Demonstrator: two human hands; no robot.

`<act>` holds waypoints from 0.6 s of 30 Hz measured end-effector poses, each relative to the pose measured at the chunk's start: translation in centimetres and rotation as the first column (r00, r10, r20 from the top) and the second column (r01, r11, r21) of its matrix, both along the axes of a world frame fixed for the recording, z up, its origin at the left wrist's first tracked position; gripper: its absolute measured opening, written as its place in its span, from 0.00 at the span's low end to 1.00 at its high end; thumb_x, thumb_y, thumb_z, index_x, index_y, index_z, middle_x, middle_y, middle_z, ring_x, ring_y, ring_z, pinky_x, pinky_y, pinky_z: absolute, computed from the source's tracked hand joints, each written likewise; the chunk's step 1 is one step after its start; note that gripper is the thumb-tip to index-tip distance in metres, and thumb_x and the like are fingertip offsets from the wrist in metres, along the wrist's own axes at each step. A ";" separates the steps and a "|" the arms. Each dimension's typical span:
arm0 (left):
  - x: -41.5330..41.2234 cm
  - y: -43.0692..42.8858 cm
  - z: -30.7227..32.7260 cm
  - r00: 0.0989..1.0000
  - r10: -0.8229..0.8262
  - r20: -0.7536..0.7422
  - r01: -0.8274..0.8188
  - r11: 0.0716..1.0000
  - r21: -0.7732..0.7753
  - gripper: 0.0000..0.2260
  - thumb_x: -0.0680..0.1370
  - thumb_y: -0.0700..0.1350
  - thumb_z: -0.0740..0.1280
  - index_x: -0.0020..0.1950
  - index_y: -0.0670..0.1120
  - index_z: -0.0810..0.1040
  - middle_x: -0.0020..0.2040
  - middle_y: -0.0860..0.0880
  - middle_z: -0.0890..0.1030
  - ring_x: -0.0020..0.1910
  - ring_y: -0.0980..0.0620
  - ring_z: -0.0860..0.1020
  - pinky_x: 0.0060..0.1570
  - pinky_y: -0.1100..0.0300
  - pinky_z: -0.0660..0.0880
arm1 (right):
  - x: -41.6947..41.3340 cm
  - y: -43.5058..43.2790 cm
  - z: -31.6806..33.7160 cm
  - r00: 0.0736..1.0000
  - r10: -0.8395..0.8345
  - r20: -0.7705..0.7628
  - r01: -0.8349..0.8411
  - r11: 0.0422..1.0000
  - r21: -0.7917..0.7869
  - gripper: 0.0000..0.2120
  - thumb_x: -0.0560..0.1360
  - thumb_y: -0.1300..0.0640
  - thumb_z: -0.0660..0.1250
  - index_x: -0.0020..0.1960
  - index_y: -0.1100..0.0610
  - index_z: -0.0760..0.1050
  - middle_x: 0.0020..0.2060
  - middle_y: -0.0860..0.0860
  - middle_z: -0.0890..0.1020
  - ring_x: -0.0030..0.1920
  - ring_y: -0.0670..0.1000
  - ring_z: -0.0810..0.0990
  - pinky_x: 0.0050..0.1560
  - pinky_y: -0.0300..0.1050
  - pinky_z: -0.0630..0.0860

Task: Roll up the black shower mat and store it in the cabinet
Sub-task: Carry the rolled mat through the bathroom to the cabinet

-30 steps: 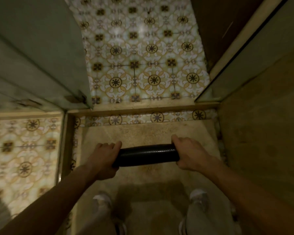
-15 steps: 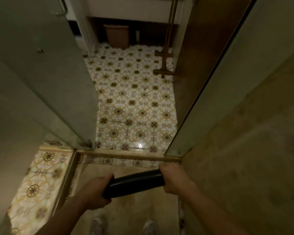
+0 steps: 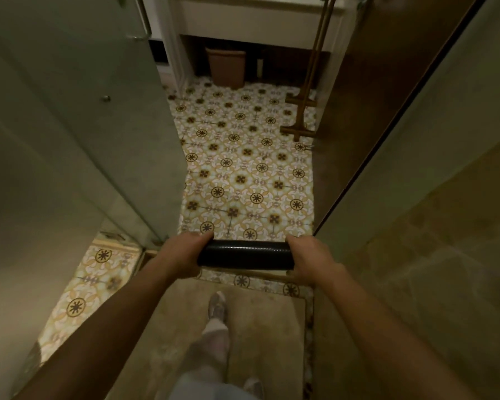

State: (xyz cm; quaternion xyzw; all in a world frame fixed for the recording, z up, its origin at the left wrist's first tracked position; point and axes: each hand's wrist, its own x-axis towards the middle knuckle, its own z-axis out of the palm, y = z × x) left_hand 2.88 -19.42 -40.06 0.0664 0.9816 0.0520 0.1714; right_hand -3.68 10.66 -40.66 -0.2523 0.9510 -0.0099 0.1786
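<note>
Head view. The mat (image 3: 244,254), fully rolled into a tight black cylinder with a finely ribbed, slightly glossy surface, is held level in the air above the shower threshold, crosswise to the person's body. Left hand (image 3: 182,255): grip clenched round the mat's left end, thumb over the top. Right hand (image 3: 308,262): grip clenched round the mat's right end. Below the mat, a plain matte beige shower floor (image 3: 272,327) with one shoe (image 3: 217,306) stepping forward on it. Beyond the mat, glossy patterned tiles (image 3: 248,168) in cream, ochre and brown medallions. Left of the mat, a frosted glass door (image 3: 84,125). Far beyond the mat, a tapered brown bin (image 3: 226,66) beneath a white vanity (image 3: 257,21), and slender brass legs (image 3: 303,111) on the tiles.
</note>
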 end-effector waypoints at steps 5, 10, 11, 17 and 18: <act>-6.9 -2.4 -0.5 1.000 -0.026 -0.018 0.025 0.999 -0.027 0.27 0.66 0.45 0.71 0.62 0.53 0.67 0.50 0.46 0.79 0.49 0.44 0.77 0.43 0.50 0.77 | -6.3 -2.6 -0.2 0.999 -0.025 -0.032 0.026 0.999 0.035 0.25 0.66 0.58 0.72 0.60 0.55 0.68 0.48 0.56 0.78 0.49 0.59 0.77 0.40 0.50 0.76; -16.1 -6.6 0.0 0.998 -0.028 -0.062 0.029 0.999 0.017 0.29 0.67 0.44 0.73 0.65 0.54 0.66 0.52 0.47 0.79 0.50 0.45 0.77 0.45 0.52 0.77 | -14.1 -6.5 0.8 0.996 -0.056 -0.070 0.059 0.997 0.041 0.26 0.65 0.54 0.73 0.60 0.54 0.68 0.47 0.56 0.79 0.47 0.58 0.78 0.39 0.49 0.75; -18.0 -7.6 0.4 0.998 -0.028 -0.062 0.030 0.999 0.030 0.29 0.66 0.45 0.73 0.64 0.54 0.66 0.52 0.47 0.79 0.49 0.46 0.77 0.46 0.51 0.78 | -15.6 -7.4 1.3 0.995 -0.065 -0.071 0.067 0.997 0.037 0.26 0.64 0.53 0.73 0.59 0.54 0.68 0.47 0.56 0.79 0.47 0.58 0.78 0.39 0.50 0.76; -27.3 -11.6 1.9 0.995 -0.072 -0.073 0.073 0.997 0.016 0.26 0.64 0.45 0.74 0.58 0.53 0.68 0.47 0.48 0.78 0.45 0.46 0.77 0.42 0.50 0.79 | -23.7 -11.6 3.6 0.990 -0.132 -0.041 0.134 0.990 0.044 0.24 0.64 0.54 0.73 0.57 0.54 0.70 0.46 0.55 0.79 0.45 0.57 0.79 0.40 0.49 0.77; -28.5 -12.0 2.1 0.994 -0.080 -0.074 0.082 0.996 0.025 0.24 0.64 0.45 0.74 0.56 0.52 0.69 0.46 0.47 0.78 0.45 0.46 0.78 0.42 0.50 0.79 | -24.9 -12.1 3.8 0.990 -0.137 -0.037 0.139 0.989 0.050 0.25 0.64 0.53 0.73 0.57 0.54 0.70 0.47 0.55 0.80 0.46 0.58 0.79 0.41 0.50 0.77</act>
